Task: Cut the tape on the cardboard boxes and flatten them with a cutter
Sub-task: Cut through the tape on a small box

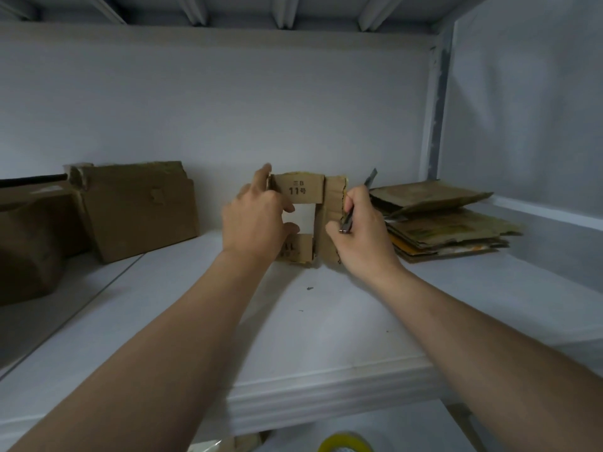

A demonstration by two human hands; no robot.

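A small brown cardboard box [328, 207], printed "11", stands on the white shelf [326, 321] at centre, its flaps spread and a white gap showing through its middle. My left hand [254, 220] grips its left side, fingers curled over the flap edges. My right hand [362, 230] holds a metal cutter [350, 216] against the box's right edge, the blade pointing up and away. Both forearms reach in from the bottom of the view.
Closed and partly crushed cardboard boxes [137, 210] sit at the left. A stack of flattened cardboard [447, 220] lies at the right, close to my right hand. A roll of yellow tape [346, 443] shows below the shelf edge. Walls enclose the back and right.
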